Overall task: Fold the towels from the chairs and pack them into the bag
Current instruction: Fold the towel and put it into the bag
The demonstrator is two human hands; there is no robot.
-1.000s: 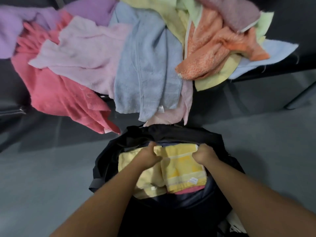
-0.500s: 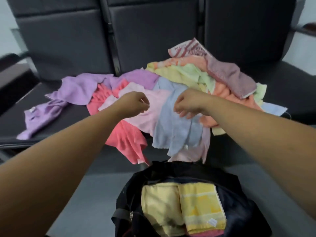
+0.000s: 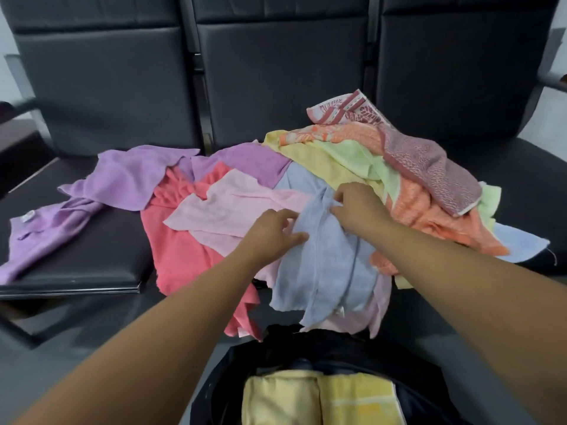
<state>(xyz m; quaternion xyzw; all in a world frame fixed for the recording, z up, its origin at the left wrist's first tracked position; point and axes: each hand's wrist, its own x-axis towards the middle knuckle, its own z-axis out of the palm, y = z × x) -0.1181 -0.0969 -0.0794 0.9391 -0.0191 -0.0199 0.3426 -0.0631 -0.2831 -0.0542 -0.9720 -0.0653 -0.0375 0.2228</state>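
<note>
At the upper fold of the blue towel (image 3: pixel 325 265), the fingers (image 3: pixel 337 212) of the right hand (image 3: pixel 357 207) are curled in and pinch a ridge of the cloth, which puckers under them. Just to the left, the fingers (image 3: pixel 287 215) of the left hand (image 3: pixel 271 230) bend toward the same towel's side edge, with the thumb laid on the blue cloth. Whether they have closed on it or only touch it I cannot tell. The blue towel lies on top of the heap, draped over a pale pink towel (image 3: pixel 233 210) and hanging off the front of the chairs (image 3: pixel 270 72), its lower corners just above the bag (image 3: pixel 310 342). Around it a red towel (image 3: pixel 178 250), a purple towel (image 3: pixel 132 176), an orange towel (image 3: pixel 423 210) and a maroon towel (image 3: pixel 429 167) lie loose and overlapping. The bag stands open below, with two folded yellow towels (image 3: pixel 356 400) side by side inside. This looks like the pick-up of the next towel to fold, with most of the heap not yet done. The left thumb sits right where blue overlaps pink, so a lift could drag the pink towel along or tip the overhanging cloths off the seat onto the floor. If only the right hand truly holds, the blue towel may swing and bunch, hiding its corners.
</note>
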